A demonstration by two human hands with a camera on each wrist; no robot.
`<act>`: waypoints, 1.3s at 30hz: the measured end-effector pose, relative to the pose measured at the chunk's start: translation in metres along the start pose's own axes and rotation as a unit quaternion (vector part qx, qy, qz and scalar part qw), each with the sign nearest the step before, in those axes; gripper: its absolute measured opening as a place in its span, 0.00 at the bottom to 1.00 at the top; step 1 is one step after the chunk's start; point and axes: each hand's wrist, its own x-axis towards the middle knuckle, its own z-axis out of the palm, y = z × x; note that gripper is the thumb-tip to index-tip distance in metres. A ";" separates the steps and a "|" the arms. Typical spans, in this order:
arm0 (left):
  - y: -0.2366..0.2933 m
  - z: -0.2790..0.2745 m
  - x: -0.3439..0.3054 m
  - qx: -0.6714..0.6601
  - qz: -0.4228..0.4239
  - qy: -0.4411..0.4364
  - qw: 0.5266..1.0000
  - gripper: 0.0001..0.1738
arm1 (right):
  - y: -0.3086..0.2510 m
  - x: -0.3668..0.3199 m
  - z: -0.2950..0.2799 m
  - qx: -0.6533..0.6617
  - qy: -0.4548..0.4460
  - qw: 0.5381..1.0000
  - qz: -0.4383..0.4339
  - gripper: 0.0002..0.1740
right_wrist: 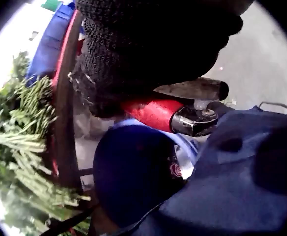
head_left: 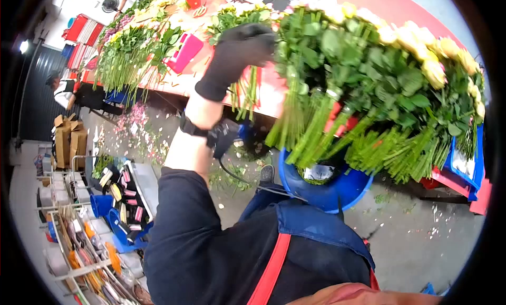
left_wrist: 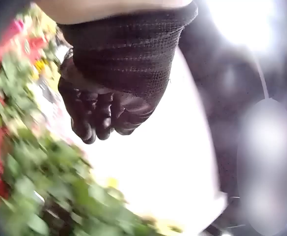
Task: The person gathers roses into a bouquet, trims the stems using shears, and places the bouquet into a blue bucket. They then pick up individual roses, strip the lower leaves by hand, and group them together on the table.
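My left hand, in a black glove, is raised over the table beside the large row of pale roses. In the left wrist view its fingers are curled, with no held thing showing. My right hand, also gloved in black, grips a red-handled tool with a black and metal end. A second, worn brownish handle shows beside the red one. Below the tool stands a blue bucket. The rose stems overhang the table edge above this bucket, and the right hand is hidden in the head view.
More flower bunches lie farther along the red table, near a bright pink container and orange-handled scissors. A blue crate is at the right. Petals and leaves litter the floor. Shelving stands left.
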 end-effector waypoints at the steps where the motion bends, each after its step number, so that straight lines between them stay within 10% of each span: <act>1: -0.036 -0.060 0.010 0.005 -0.089 0.069 0.994 0.09 | -0.009 -0.019 0.021 0.008 0.008 1.000 -0.027 0.18; 5: -0.169 -0.197 0.045 0.174 -0.235 0.155 0.944 0.15 | -0.103 -0.089 0.113 -0.006 -0.065 0.987 -0.149 0.21; 7: -0.218 -0.223 0.060 0.048 -0.295 0.142 0.944 0.25 | -0.177 -0.099 0.199 -0.199 -0.167 0.948 -0.185 0.22; 10: -0.309 -0.239 0.094 0.009 -0.231 0.111 0.967 0.26 | -0.240 -0.092 0.376 -0.347 -0.328 0.743 -0.469 0.17; 12: -0.301 -0.231 0.101 -0.028 -0.264 0.124 0.956 0.23 | -0.253 -0.089 0.493 -0.336 -0.413 0.797 -0.286 0.17; 14: -0.306 -0.229 0.099 -0.059 -0.180 0.107 0.976 0.17 | -0.202 -0.029 0.590 -0.381 -0.293 0.758 -0.440 0.16; 15: -0.282 -0.226 0.097 -0.181 -0.289 0.130 0.931 0.16 | -0.199 -0.020 0.629 -0.427 -0.268 0.776 -0.379 0.17; 18: -0.316 -0.258 0.101 -0.267 -0.265 0.067 0.924 0.10 | -0.170 0.001 0.693 -0.401 -0.157 0.839 -0.332 0.23; 26: -0.279 -0.244 0.042 -0.375 -0.211 0.049 0.901 0.12 | -0.166 -0.007 0.700 -0.336 -0.151 0.850 -0.376 0.18; 27: -0.265 -0.242 0.031 -0.428 -0.214 0.030 0.878 0.13 | -0.159 -0.016 0.692 -0.232 -0.186 0.821 -0.487 0.20; 31: -0.200 -0.213 -0.015 -0.235 -0.125 0.105 0.958 0.19 | -0.153 -0.074 0.649 -0.179 -0.200 0.786 -0.557 0.27; 34: -0.177 -0.217 -0.052 -0.021 -0.154 -0.055 0.986 0.18 | -0.126 -0.092 0.620 -0.169 -0.282 0.768 -0.550 0.31; 39: -0.193 -0.202 -0.126 -0.179 -0.018 -0.095 0.979 0.22 | -0.126 -0.132 0.575 -0.162 -0.299 0.683 -0.647 0.31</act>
